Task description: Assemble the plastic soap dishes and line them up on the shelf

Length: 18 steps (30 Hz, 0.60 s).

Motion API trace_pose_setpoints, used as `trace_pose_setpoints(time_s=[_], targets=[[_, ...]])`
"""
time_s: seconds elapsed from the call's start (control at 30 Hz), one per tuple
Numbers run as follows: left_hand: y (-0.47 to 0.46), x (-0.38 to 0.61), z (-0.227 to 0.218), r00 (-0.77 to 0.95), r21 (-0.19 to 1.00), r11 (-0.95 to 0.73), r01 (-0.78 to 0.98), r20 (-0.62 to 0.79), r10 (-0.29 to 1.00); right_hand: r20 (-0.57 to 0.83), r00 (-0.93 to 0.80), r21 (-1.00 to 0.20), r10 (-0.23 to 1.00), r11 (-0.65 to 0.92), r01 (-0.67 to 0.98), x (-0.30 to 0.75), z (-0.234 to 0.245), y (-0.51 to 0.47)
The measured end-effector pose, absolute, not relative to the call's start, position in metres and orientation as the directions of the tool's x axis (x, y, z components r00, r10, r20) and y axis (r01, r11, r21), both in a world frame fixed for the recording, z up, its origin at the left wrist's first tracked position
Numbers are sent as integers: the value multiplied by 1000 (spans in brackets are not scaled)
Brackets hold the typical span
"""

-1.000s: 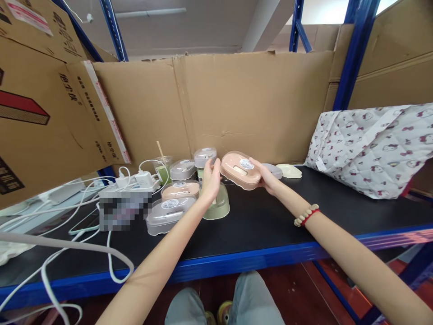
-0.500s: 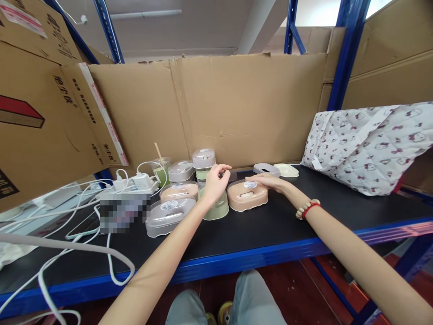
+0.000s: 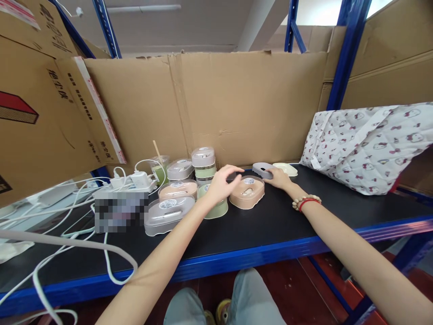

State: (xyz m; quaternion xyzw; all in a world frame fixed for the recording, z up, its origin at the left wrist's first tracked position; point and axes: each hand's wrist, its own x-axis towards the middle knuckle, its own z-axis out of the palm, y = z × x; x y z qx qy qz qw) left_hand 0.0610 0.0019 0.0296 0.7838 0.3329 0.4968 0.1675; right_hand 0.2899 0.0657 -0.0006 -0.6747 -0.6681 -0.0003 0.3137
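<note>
A pink oval lidded box (image 3: 246, 193) stands on the black shelf (image 3: 270, 225). My left hand (image 3: 221, 183) hovers with spread fingers over an open green box (image 3: 214, 205), just left of the pink one. My right hand (image 3: 279, 177) reaches behind the pink box and touches a loose grey lid (image 3: 262, 169); a bead bracelet sits on that wrist. A cream lid (image 3: 286, 169) lies right of the grey lid.
Several more lidded boxes (image 3: 169, 212) are grouped at the left, some stacked (image 3: 203, 163). A drink cup with a stick (image 3: 158, 169), chargers and white cables (image 3: 67, 253) lie further left. Cardboard (image 3: 237, 104) walls the back. A patterned cloth bag (image 3: 368, 144) lies at the right.
My right hand set the pink box down on the shelf, let it go and moved back to the grey lid. My left hand shifted slightly right, fingers spreading.
</note>
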Motion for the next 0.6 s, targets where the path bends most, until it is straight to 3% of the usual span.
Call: trace_pose_setpoints(time_s=[0.1, 0.2, 0.37, 0.6], targets=[[-1, 63, 25, 587, 358, -797, 486, 542, 601, 418, 51, -372, 907, 120, 920, 289, 0, 67], [0, 64, 23, 701, 235, -794, 561, 376, 606, 425, 15, -331, 905, 140, 933, 286, 2, 67], [4, 60, 24, 719, 231, -794, 563, 337, 608, 445, 21, -298, 895, 126, 946, 285, 4, 66], [1, 62, 26, 639, 230, -749, 621, 406, 654, 507, 61, -292, 860, 105, 951, 288, 4, 66]])
